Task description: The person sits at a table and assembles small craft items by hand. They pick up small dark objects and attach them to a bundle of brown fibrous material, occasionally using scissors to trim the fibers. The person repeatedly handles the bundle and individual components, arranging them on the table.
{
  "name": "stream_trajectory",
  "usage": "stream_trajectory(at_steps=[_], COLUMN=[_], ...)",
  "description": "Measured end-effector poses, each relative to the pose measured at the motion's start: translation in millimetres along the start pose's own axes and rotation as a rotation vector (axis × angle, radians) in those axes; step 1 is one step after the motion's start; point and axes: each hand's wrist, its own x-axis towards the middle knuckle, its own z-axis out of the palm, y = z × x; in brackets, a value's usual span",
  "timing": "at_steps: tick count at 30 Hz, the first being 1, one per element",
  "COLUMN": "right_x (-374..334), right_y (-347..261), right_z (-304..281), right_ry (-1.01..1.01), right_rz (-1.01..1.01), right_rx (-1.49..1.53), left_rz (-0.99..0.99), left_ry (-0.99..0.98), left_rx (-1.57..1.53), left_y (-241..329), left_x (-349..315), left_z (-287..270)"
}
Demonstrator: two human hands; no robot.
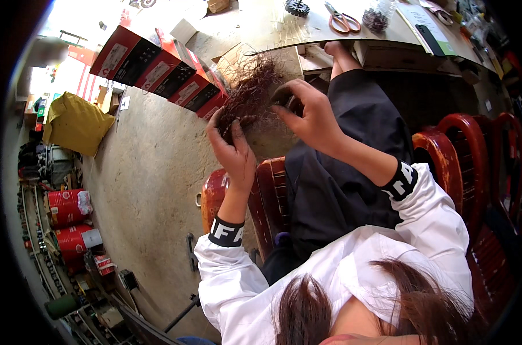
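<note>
My left hand is closed around the lower end of a tangled bunch of thin, dark reddish-brown wiry strands, thumb and fingers bent about it. The loose ends fan out upward above the floor. At the right edge of this bunch is my right hand, its fingers curled and its thumb drawn toward them, with fine strands at the fingertips. How many strands lie between those fingertips is too fine to make out. Dark smudges show on the fingers of both hands.
Red and black boxes stand left of the bunch. On the table ahead lie a black toothed wheel, orange-handled scissors, a clear container of dark bits and a black phone. Reddish wooden chairs are at right.
</note>
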Motion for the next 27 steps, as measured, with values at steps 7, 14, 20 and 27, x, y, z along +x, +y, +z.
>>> stream_trajectory(at_steps=[7,14,20,27], right_x=[-4,-48,-81,-47], right_y=[-19,-58,-52,-18], right_z=[-2,9,28,45], right_ry=[0.018,-0.191,-0.302,-0.023], right_rz=[-0.25,-0.59,-0.696,-0.421], right_rx=[-0.263,-0.031,0.021,-0.135], left_rz=[-0.029,-0.014,-0.001,-0.167], left_ry=[0.074,0.113,0.117,0.131], left_rx=[0.049,0.182,0.111,-0.106], left_y=[-6,-3,-3,-17], left_x=[2,5,4,-2], left_z=[-2,-2,-3,1])
